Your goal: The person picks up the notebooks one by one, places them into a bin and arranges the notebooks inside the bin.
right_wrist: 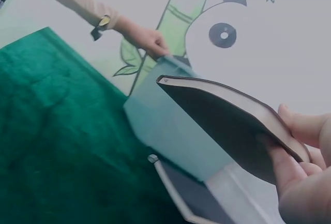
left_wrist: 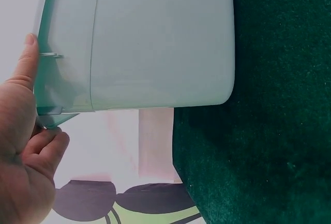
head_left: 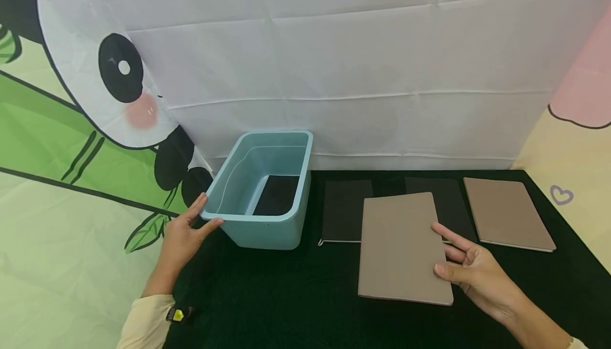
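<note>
My right hand (head_left: 477,280) pinches a tan notebook (head_left: 401,248) by its right edge, thumb on one side and fingers on the other. In the right wrist view this notebook (right_wrist: 217,120) is raised above the table, its pale page edges showing. At the left, my left hand (head_left: 183,237) grips the near left corner of a light blue plastic bin (head_left: 267,232). The left wrist view has the thumb of this hand (left_wrist: 26,131) along the rim and the fingers curled at the corner. A black notebook (head_left: 277,195) lies on the bin's floor.
Behind the held notebook, two black notebooks (head_left: 346,211) lie on the dark green tablecloth (head_left: 267,296), the second (head_left: 439,195) partly covered in view. Another tan notebook (head_left: 511,214) lies near the right table edge. A printed cloth backdrop (head_left: 358,73) hangs behind the table.
</note>
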